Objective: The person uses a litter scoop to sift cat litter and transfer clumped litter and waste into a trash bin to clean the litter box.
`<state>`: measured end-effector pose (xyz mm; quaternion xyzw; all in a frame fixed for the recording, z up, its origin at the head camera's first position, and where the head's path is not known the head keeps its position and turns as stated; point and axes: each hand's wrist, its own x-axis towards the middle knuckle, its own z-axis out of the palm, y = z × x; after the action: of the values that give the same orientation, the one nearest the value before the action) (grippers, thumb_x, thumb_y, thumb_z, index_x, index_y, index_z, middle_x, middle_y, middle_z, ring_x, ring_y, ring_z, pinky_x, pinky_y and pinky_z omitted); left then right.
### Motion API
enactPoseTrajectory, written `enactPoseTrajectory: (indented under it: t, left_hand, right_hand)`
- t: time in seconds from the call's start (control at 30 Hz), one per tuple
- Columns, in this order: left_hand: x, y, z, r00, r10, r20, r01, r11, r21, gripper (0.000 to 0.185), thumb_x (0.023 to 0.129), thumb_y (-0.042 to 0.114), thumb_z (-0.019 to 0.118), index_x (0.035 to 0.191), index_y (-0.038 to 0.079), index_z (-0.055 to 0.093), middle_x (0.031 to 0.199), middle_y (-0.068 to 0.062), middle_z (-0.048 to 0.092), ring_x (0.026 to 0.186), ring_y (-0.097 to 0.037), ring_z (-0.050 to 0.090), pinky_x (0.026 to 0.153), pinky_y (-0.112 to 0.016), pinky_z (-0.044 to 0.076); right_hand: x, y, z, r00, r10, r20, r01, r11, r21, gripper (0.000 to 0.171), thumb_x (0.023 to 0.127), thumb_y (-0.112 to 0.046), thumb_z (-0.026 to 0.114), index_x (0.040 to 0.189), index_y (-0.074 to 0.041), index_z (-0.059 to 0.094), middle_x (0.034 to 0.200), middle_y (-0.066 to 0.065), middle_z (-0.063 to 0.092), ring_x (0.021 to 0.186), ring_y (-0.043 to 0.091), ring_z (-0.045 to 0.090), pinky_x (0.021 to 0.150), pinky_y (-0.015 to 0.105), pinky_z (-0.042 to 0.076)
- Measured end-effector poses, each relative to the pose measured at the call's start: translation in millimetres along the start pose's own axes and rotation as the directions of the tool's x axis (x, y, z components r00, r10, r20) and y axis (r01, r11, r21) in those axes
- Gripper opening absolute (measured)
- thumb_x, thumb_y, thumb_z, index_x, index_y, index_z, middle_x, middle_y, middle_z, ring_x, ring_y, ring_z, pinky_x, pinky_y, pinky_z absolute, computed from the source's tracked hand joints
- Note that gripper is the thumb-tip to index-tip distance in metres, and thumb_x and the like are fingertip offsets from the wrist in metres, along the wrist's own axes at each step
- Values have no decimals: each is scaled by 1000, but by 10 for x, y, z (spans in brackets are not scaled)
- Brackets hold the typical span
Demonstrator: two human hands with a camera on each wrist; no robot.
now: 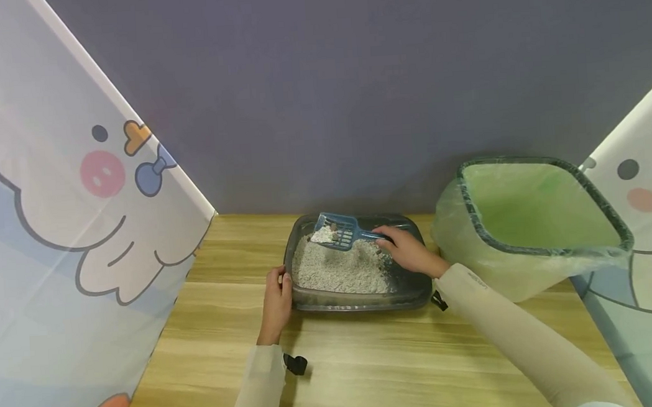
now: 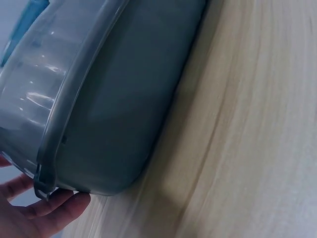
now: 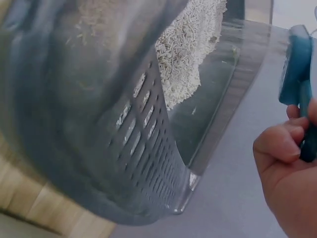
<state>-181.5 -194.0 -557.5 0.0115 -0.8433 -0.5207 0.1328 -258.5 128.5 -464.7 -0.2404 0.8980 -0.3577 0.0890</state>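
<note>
A grey plastic litter tray (image 1: 360, 301) (image 2: 114, 99) (image 3: 218, 99) with pale granular litter (image 1: 338, 270) (image 3: 190, 44) stands on the wooden table. My left hand (image 1: 277, 297) (image 2: 34, 210) holds the tray's left rim, thumb over the edge. My right hand (image 1: 404, 248) (image 3: 290, 173) grips the handle of a blue slotted scoop (image 1: 339, 231) (image 3: 143, 129), raised over the tray's far side. A clump of litter lies in the scoop. In the right wrist view the scoop's slotted blade is blurred and close to the lens.
A bin (image 1: 534, 222) lined with a green bag stands tilted at the right of the tray. Cartoon-printed curtains (image 1: 62, 201) close in both sides, and a grey wall stands behind. Bare wooden table (image 1: 370, 369) (image 2: 257, 129) lies in front.
</note>
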Motion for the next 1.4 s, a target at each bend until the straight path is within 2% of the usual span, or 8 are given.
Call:
enactPoseTrajectory:
  t: [0.13,0.23,0.4,0.47,0.67,0.9,1.3,1.4]
  left_hand:
    - [0,-19,-6,1000,-17,-6,17,1000,8,40,104,28,37,129,-1,46,129,-19,44,96,-33,53,79,-47,44]
    - [1,-33,-9,999,-31,-7,31,999,12,40,104,28,37,130,0,47,130,-19,44,95,-33,53,78,-47,44]
    - [0,-39,-10,999,-46,-6,46,999,8,41,104,31,36,131,2,46,131,-18,43,93,-33,54,76,-46,45]
    - [0,-33,-10,999,-42,-7,42,999,6,41,104,30,36,131,1,46,131,-18,43,94,-33,54,77,-46,45]
    - [0,-6,-10,1000,-16,-27,16,1000,0,36,103,23,39,126,-2,49,126,-21,45,103,-33,51,83,-48,43]
    - [-32,31,-8,999,20,-33,-20,1000,9,31,102,17,40,121,-6,49,121,-24,46,106,-36,48,85,-51,43]
    - [-82,48,23,1000,0,-20,0,1000,3,33,103,22,40,123,-3,49,123,-22,45,108,-34,48,86,-50,42]
    - [-85,50,18,1000,-9,-13,9,1000,13,35,103,24,39,124,-2,48,124,-22,44,107,-34,49,86,-50,42]
  right_hand:
    - [-139,5,-3,1000,-27,-3,27,1000,14,41,103,-30,39,138,-11,45,101,9,62,85,26,60,77,42,46]
    - [-214,2,5,999,-40,-14,40,999,31,40,103,-29,39,138,-12,45,118,9,59,106,26,58,86,45,45]
    - [-292,-14,0,997,-51,-64,52,998,22,37,102,-26,43,137,-13,47,116,8,59,98,20,59,81,43,46]
    - [-319,-38,-20,993,-67,-100,69,998,9,36,101,-24,46,135,-13,48,115,7,58,87,18,58,75,41,45]
    - [-387,-116,-81,978,-107,-177,101,994,-44,34,99,-21,52,131,-13,53,118,5,57,78,13,55,67,37,42]
    - [-437,-182,-130,976,-100,-195,91,994,-52,34,98,-20,54,131,-11,54,111,5,57,68,14,49,62,35,40]
    - [-502,-207,-213,980,-70,-185,62,997,-49,38,100,-25,50,133,-6,52,104,4,57,53,13,42,53,31,38]
    - [-510,-208,-210,979,-70,-192,61,997,-56,36,99,-22,52,131,-6,54,97,4,57,50,13,41,51,31,38]
